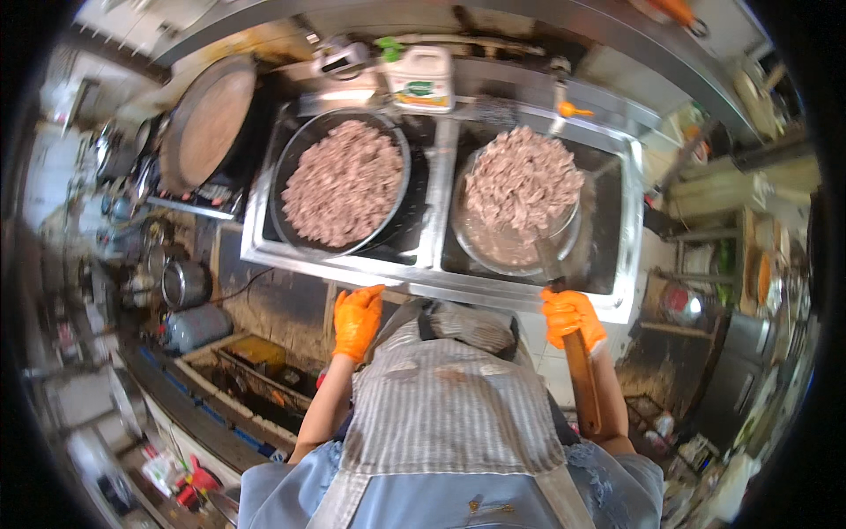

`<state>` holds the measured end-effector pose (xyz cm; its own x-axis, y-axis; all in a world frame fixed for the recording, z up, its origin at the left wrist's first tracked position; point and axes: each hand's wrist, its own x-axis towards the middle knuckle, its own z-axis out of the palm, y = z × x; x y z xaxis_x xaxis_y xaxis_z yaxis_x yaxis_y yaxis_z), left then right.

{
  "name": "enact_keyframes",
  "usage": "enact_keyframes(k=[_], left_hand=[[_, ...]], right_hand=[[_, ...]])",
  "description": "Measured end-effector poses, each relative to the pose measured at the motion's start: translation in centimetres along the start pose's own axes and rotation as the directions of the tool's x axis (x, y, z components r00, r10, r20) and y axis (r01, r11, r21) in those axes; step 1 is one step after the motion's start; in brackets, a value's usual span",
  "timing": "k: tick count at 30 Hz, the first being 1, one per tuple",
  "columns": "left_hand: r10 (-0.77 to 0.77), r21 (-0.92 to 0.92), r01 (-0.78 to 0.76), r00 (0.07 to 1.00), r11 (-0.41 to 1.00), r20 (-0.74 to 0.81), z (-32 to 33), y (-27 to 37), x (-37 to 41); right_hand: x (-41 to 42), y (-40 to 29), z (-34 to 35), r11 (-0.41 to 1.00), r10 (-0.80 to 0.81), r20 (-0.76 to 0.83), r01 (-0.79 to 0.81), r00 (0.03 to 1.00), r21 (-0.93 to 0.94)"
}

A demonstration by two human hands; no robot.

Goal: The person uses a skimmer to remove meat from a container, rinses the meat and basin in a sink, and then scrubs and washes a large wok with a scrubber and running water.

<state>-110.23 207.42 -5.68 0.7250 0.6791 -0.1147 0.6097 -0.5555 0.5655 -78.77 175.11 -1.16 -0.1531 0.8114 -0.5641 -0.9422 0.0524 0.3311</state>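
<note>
My right hand (pixel 572 317), in an orange glove, grips the wooden handle (pixel 583 390) of a metal tool whose far end meets the meat at the right. That pile of cooked-looking meat pieces (pixel 522 178) is heaped in a strainer or bowl over a round metal basin (pixel 512 258) with cloudy liquid. My left hand (pixel 357 321), also gloved in orange, is at the counter's near edge with fingers curled; whether it touches the edge I cannot tell. Beyond it, a large round pan (pixel 277 215) holds more meat pieces (pixel 344 185).
Both vessels sit in a steel-framed counter (pixel 433 264). A white plastic jug (pixel 420 79) and an orange spoon or scoop (pixel 574 110) are along its back. A big wok (pixel 173 152) with brownish contents stands at the left. A gas cylinder (pixel 198 327) and a metal pot (pixel 187 284) are lower left.
</note>
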Motion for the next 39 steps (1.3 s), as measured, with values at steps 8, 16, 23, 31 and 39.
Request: enact_keyframes(k=[8,16,23,31,39], left_hand=[[-0.307,-0.194,0.309,0.951,0.931,0.045,-1.3,-4.6,-3.3],[-0.459,-0.256,0.425,0.884,0.868,-0.09,-2.2,-9.1,-9.5],[-0.593,-0.345,0.557,0.805,0.755,0.002,0.2,-12.1,-12.1],[-0.427,-0.352,0.41,0.904,0.841,0.031,1.4,-11.4,-6.1],[-0.399,-0.447,0.319,0.912,0.836,-0.095,1.2,-7.6,-5.8]], right_hand=[[10.5,2.9,12.1,0.945,0.234,0.004,-0.227,0.972,-0.235],[27.0,5.5,13.4,0.292,-0.292,-0.061,0.029,0.955,-0.956],[29.4,7.0,12.7,-0.429,-0.692,0.234,-0.127,0.683,-0.894],[17.9,3.6,8.4,-0.584,-0.765,0.402,-0.278,0.503,-0.763],[6.6,-5.0,-8.2,-0.094,-0.968,0.027,-0.263,0.249,-0.96]])
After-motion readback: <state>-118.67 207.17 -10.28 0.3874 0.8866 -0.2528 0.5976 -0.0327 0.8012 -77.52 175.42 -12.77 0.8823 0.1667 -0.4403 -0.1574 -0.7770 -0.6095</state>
